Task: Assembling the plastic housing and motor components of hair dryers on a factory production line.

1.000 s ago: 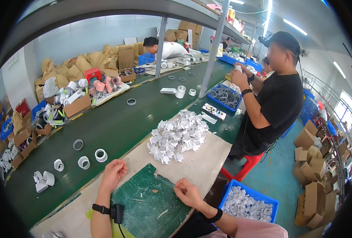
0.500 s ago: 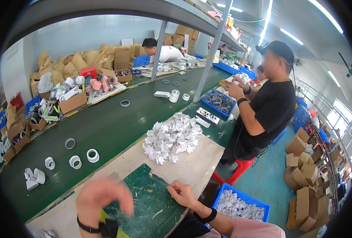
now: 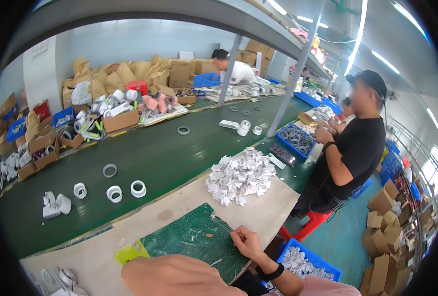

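Observation:
My left hand is large and close at the lower edge, over the near side of the green mat. Its back shows, but the fingers are hidden. A flat yellow-green piece lies beside it at the mat's left corner. My right hand rests at the mat's right edge, fingers curled in; whatever they may hold is hidden. Beyond the mat, a heap of small white plastic parts is piled on the tan board.
White rings and a grey ring sit on the green conveyor belt. A blue crate of white parts stands low on my right. A co-worker in black is beside a blue tray of grey rings.
My left hand has come down and toward me, and its fingers have gone out of sight. My right hand stays at the mat's edge. The view has shifted left.

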The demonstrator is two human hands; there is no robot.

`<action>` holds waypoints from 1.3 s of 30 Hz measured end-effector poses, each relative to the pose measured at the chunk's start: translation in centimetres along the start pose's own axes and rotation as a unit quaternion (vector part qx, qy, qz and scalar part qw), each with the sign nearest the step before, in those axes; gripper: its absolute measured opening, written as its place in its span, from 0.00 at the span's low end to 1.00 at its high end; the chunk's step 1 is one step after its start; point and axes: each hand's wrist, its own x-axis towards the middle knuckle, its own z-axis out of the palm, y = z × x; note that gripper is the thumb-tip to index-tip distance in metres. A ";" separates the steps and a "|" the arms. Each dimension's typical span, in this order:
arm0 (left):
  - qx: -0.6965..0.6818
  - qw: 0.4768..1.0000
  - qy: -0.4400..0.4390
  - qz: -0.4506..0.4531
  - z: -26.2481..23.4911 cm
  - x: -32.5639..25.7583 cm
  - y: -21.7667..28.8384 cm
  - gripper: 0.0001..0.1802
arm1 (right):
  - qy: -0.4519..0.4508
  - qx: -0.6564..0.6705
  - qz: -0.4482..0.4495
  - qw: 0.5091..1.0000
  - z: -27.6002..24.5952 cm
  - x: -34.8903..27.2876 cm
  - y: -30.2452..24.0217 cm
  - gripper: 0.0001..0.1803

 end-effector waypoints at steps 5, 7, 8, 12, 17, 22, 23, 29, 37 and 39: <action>-0.062 0.997 -0.047 0.028 -0.7 -0.1 0.7 0.36 | 0.020 -0.036 -0.024 0.999 0.0 -0.4 0.1 0.09; -0.074 0.994 -0.072 0.030 -0.7 0.3 0.7 0.37 | 0.046 -0.011 -0.010 0.999 0.2 -0.5 0.2 0.11; -0.069 0.994 -0.077 0.032 -0.6 0.3 0.6 0.37 | 0.042 -0.011 -0.001 0.999 0.2 -0.6 0.5 0.11; -0.074 0.994 -0.049 0.056 0.8 0.2 0.3 0.34 | 0.032 -0.003 0.002 0.999 0.3 -0.7 0.4 0.10; -0.149 0.984 -0.022 0.096 2.2 -0.5 -2.0 0.27 | 0.018 -0.060 0.005 0.998 -0.3 -0.3 -0.1 0.09; -0.056 0.995 -0.083 0.022 2.2 0.5 -1.0 0.18 | 0.031 -0.045 -0.005 0.999 -0.4 0.3 -0.1 0.10; -0.064 0.994 -0.085 0.025 2.4 0.4 -1.1 0.18 | 0.032 -0.018 -0.019 0.999 0.0 0.2 -0.2 0.10; -0.136 0.987 -0.075 -0.037 3.3 0.8 -3.1 0.24 | 0.050 0.001 -0.012 0.999 0.6 -0.3 -0.1 0.10; -0.324 0.938 -0.113 -0.057 3.3 1.7 -3.9 0.31 | 0.027 -0.043 0.010 0.999 0.0 -1.0 -0.3 0.10; -0.316 0.942 -0.086 -0.079 3.1 1.8 -3.3 0.30 | 0.039 -0.020 -0.006 0.999 0.4 -0.7 -0.5 0.10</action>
